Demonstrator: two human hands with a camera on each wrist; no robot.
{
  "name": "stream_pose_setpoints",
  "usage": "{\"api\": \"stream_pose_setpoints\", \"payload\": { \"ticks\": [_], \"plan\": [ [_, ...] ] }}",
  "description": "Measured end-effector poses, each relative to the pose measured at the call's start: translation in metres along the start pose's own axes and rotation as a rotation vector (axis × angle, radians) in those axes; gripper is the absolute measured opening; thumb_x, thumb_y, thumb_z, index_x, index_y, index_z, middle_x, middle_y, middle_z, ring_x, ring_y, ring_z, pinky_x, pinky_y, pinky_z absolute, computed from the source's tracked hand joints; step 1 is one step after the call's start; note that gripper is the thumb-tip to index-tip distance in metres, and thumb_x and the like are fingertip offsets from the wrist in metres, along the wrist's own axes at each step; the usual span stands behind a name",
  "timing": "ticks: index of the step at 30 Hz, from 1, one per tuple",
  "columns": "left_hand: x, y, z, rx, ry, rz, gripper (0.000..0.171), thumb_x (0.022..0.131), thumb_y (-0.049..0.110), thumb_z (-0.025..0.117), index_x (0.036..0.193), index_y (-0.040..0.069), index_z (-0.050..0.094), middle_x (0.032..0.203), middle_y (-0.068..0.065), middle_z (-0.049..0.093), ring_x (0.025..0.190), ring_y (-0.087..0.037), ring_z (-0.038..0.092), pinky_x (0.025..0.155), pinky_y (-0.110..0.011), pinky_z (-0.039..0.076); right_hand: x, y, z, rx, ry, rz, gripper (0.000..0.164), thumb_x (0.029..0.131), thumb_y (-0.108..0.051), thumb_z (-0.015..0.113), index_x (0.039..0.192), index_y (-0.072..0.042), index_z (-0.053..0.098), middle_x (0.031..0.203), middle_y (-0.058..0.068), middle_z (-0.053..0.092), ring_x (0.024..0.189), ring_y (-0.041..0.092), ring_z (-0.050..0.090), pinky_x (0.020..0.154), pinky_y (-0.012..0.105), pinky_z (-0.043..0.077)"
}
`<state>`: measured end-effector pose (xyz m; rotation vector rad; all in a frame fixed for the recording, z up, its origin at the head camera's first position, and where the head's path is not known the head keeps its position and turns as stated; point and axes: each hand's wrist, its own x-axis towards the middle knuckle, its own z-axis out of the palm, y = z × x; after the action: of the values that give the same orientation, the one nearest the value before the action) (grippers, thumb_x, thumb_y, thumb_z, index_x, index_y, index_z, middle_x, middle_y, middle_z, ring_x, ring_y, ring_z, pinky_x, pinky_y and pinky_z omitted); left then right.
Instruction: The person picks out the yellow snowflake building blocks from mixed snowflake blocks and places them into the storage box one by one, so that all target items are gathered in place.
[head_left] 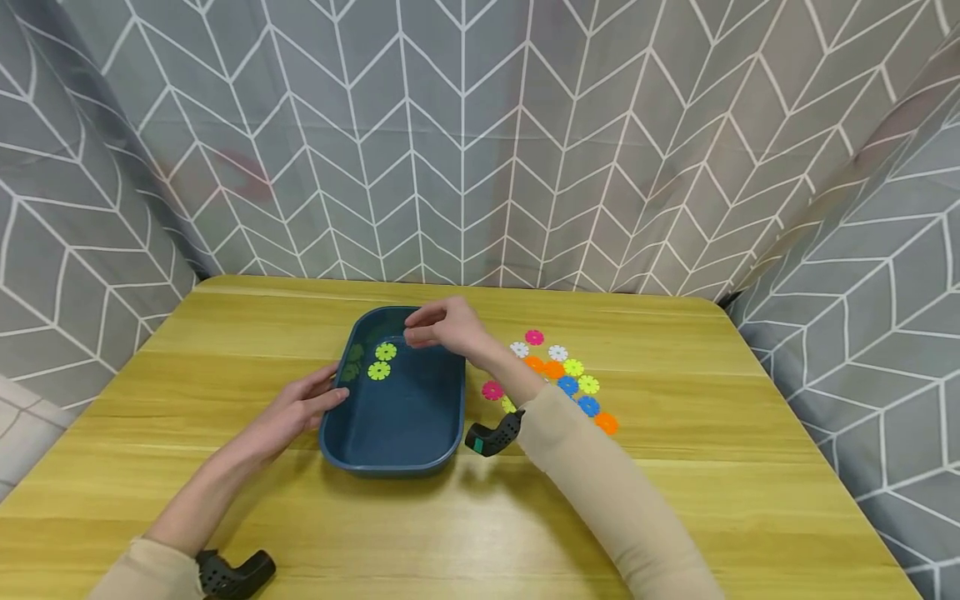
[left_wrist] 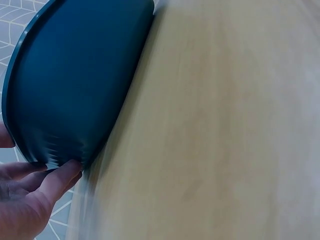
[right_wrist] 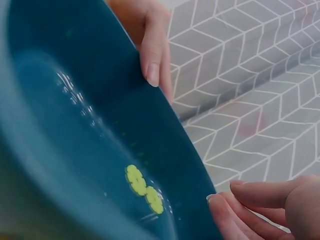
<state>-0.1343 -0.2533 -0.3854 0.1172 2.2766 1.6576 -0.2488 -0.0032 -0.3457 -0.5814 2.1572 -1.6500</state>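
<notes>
A dark blue plastic basin (head_left: 405, 417) stands on the table, with two yellow-green flower-shaped discs (head_left: 382, 361) lying on its floor near the left wall. My left hand (head_left: 303, 404) holds the basin's left side, the thumb over the rim and the fingers against the outer wall, as the left wrist view also shows. Over the basin's far right part hovers my right hand (head_left: 447, 327), fingers loosely bent. In the right wrist view, the thumb and fingers (right_wrist: 227, 215) stand slightly apart, and I see nothing between them.
To the basin's right, partly behind my right forearm, lie several loose discs: pink (head_left: 534, 337), white (head_left: 558, 353), orange (head_left: 606, 423), blue (head_left: 588, 406) and yellow-green (head_left: 588, 384). A patterned grey curtain (head_left: 465, 150) hangs behind the wooden table (head_left: 675, 500) and along its sides.
</notes>
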Motion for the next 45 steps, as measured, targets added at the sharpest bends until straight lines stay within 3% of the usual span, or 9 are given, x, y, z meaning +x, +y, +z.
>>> {"api": "stream_pose_setpoints", "payload": {
  "ticks": [9,12,18,29,41,45],
  "plan": [
    [-0.001,-0.001,-0.002,0.004,0.002,0.004,0.074,0.106,0.029,0.049,0.159,-0.002,0.008,0.16,-0.031,0.022,0.139,-0.046,0.04,0.101,-0.038,0.052,-0.021,0.005,-0.016,0.025,0.057,-0.025,0.024,0.092,-0.006,0.071,0.115,0.001,0.072,0.109,0.017,0.074,0.096,0.023,0.074,0.093,0.035,0.056],
    [-0.001,0.0,-0.002,-0.009,0.004,0.001,0.075,0.105,0.031,0.05,0.159,-0.002,0.009,0.16,-0.03,0.023,0.138,-0.045,0.041,0.1,-0.034,0.052,-0.029,0.008,-0.021,0.045,0.064,-0.029,0.027,0.092,-0.008,0.071,0.117,0.002,0.071,0.108,0.016,0.074,0.096,0.023,0.073,0.095,0.037,0.055],
    [0.0,0.001,-0.002,-0.008,-0.003,0.006,0.074,0.106,0.03,0.049,0.159,-0.001,0.008,0.16,-0.029,0.023,0.14,-0.045,0.039,0.103,-0.039,0.049,-0.045,0.018,-0.03,0.103,0.106,-0.042,0.032,0.093,-0.009,0.071,0.121,0.004,0.068,0.11,0.015,0.074,0.098,0.023,0.073,0.1,0.041,0.053],
    [-0.001,0.001,-0.003,-0.009,-0.008,-0.002,0.075,0.106,0.03,0.049,0.159,-0.001,0.006,0.161,-0.03,0.022,0.14,-0.045,0.038,0.1,-0.034,0.051,-0.055,0.028,-0.037,0.164,0.122,-0.039,0.033,0.092,-0.006,0.071,0.121,0.008,0.066,0.113,0.02,0.072,0.098,0.026,0.073,0.1,0.05,0.051],
    [-0.001,0.003,-0.002,-0.015,-0.013,-0.003,0.075,0.106,0.029,0.048,0.159,-0.001,0.005,0.161,-0.03,0.019,0.141,-0.046,0.037,0.103,-0.04,0.05,-0.073,0.036,-0.056,0.077,0.162,0.017,0.032,0.09,-0.013,0.074,0.119,0.002,0.069,0.112,0.013,0.074,0.102,0.032,0.071,0.099,0.056,0.049],
    [-0.001,0.002,-0.002,-0.019,-0.015,-0.002,0.076,0.106,0.03,0.049,0.159,-0.001,0.005,0.161,-0.03,0.019,0.141,-0.046,0.037,0.102,-0.038,0.05,-0.08,0.042,-0.068,0.075,0.158,0.016,0.031,0.09,-0.011,0.074,0.118,0.002,0.069,0.116,0.019,0.072,0.104,0.035,0.07,0.099,0.053,0.051]
  ]
}}
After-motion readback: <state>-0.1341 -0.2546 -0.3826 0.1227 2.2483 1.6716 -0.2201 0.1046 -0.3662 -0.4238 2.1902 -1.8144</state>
